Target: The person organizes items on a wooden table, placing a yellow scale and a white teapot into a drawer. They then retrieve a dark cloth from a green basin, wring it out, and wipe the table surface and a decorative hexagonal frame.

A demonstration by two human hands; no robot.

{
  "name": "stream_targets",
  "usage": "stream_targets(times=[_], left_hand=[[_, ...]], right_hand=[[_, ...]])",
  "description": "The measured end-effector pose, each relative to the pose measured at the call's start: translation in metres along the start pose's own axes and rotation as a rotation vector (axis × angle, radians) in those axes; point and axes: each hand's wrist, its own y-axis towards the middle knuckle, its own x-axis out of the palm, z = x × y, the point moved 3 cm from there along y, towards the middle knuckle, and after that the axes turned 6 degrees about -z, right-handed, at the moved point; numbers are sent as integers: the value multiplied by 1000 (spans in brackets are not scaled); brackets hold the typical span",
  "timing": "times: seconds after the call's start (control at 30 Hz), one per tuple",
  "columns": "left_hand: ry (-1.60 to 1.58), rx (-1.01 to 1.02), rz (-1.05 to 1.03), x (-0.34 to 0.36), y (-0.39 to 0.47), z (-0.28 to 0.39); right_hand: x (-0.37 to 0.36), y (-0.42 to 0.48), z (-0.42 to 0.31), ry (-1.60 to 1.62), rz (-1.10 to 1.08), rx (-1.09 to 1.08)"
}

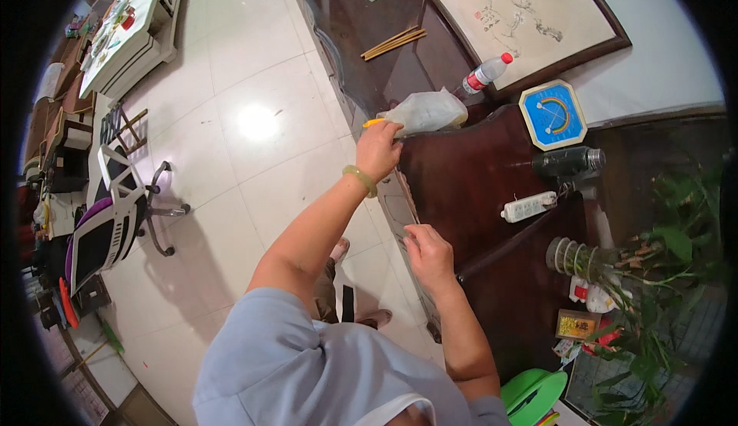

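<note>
My left hand (379, 148), with a pale green bangle (360, 181) at its wrist, is closed around a small yellow-orange object (373, 122). One end of it juts past the fingers; the rest is hidden by the hand. Right beside those fingers lies a whitish plastic bag (426, 113) with contents I cannot make out, on the dark wooden cabinet top (455, 167). My right hand (429, 256) hovers near the front edge of the cabinet. Its fingers are slightly bent, and nothing shows in them.
Several wooden sticks (395, 44), a red-capped bottle (484, 74) and a framed painting (519, 8) are toward the top. Rightward are a blue dial gauge (553, 113), a dark thermos (568, 162), a power strip (528, 207) and a plant vase (571, 256). An office chair (109, 224) stands left.
</note>
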Motion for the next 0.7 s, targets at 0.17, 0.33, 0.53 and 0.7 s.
stream_targets(times=[0.17, 0.33, 0.53, 0.7], left_hand=[[232, 48, -117, 41, 56, -49], [403, 102, -284, 71, 88, -74], [382, 33, -417, 107, 93, -99], [383, 10, -420, 123, 87, -115]], right_hand=[[9, 43, 17, -16, -14, 51], [18, 50, 33, 27, -25, 121], [21, 46, 54, 46, -31, 191], [23, 49, 61, 61, -13, 211]])
